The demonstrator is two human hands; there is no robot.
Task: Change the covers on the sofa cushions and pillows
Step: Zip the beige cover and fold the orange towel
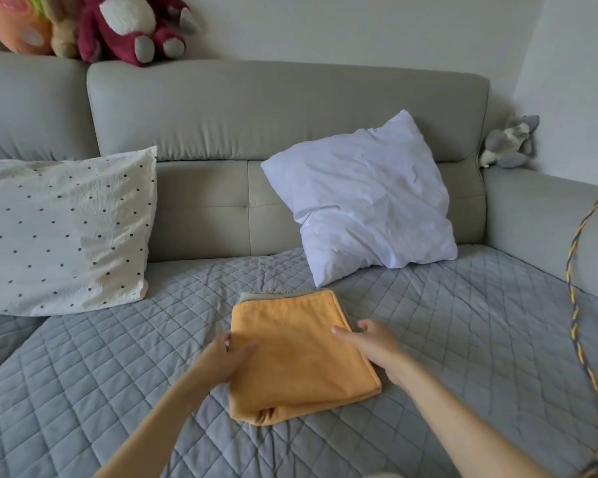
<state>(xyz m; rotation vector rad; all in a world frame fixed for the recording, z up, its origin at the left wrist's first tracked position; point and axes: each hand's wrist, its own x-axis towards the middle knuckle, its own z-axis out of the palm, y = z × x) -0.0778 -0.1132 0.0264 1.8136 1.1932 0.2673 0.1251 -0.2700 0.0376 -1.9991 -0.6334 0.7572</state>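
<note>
The folded orange fleece cover lies on the grey quilted sofa seat, in front of the bare white square pillow. The left hand and right hand pinch its 2 side edges, fingers on top, probably to lift and unfold it.

Folded orange cover lies on grey quilted sofa seat, greenish fabric under it. L hand grips its left edge, thumb on top; R hand holds right edge. White pillow leans on backrest; dotted pillow at left
</note>
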